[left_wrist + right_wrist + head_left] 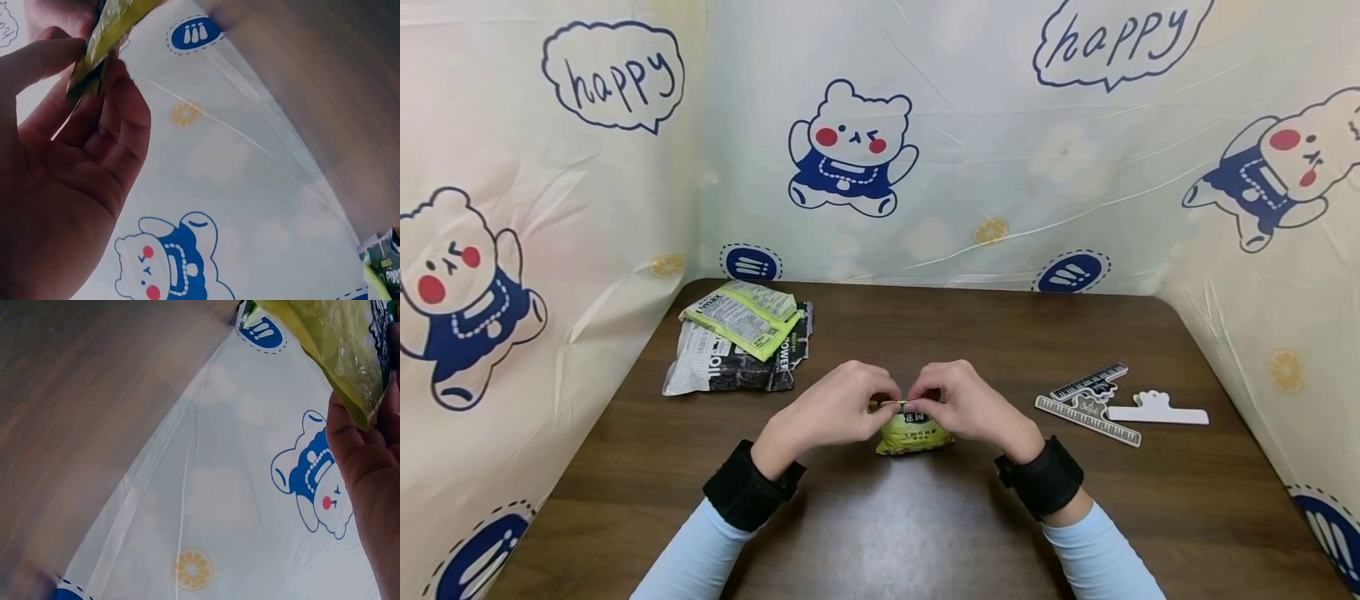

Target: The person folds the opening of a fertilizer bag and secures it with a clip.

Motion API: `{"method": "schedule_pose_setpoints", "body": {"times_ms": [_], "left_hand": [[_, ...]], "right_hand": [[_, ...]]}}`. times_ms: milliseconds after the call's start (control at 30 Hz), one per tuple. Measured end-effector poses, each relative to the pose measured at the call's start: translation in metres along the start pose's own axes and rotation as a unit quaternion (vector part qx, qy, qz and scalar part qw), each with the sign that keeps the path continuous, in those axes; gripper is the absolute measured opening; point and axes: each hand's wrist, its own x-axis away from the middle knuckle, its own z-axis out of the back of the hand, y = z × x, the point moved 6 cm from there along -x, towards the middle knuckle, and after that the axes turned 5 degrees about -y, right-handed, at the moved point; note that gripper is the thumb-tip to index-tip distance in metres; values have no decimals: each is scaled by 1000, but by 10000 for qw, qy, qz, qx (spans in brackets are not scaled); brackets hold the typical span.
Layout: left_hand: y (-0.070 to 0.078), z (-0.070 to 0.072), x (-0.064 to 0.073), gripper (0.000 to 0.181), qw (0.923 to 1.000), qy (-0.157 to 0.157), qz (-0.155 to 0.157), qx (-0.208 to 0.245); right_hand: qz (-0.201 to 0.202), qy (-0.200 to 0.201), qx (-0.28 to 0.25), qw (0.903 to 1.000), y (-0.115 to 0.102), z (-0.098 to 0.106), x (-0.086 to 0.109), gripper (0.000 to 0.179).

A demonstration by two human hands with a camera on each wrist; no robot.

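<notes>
I'm pinching the yellow bag (916, 437) along its top w/ L hand (842, 407) & R hand (967, 405), prob folding it, next prob needing a white clip (1157, 415).

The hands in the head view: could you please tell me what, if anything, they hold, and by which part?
The left hand and right hand pinch the yellow bag by its upper edge.

Dk brn tbl (970, 333), blk/wht bag (741, 371) far L, 3 flat clips (1088, 421) R
</notes>
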Motion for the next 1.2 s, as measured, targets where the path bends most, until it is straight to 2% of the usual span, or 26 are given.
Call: {"method": "schedule_pose_setpoints", "body": {"times_ms": [200, 367, 533, 633, 833, 1033, 1200], "left_hand": [[0, 0, -2, 8, 9999, 19, -95, -43], [0, 1, -2, 8, 9998, 76, -132, -139], [-4, 0, -1, 10, 9997, 146, 27, -185], [-6, -2, -1, 13, 9998, 151, 112, -89], [-7, -8, -4, 7, 9998, 143, 139, 62], [-9, -12, -5, 9, 9996, 131, 212, -100], [-8, -11, -5, 10, 9991, 160, 286, -272]], "right_hand": [[67, 32, -86, 9999, 3, 0, 1, 10], [-203, -137, -127, 9996, 6, 3, 2, 4], [-530, -253, -63, 9983, 10, 8, 6, 8], [-522, -288, -112, 9982, 11, 9, 6, 9], [-424, -252, -48, 9988, 11, 8, 5, 11], [-415, -249, -4, 9988, 12, 7, 4, 12], [-590, -331, 74, 9977, 15, 10, 5, 13]]}}
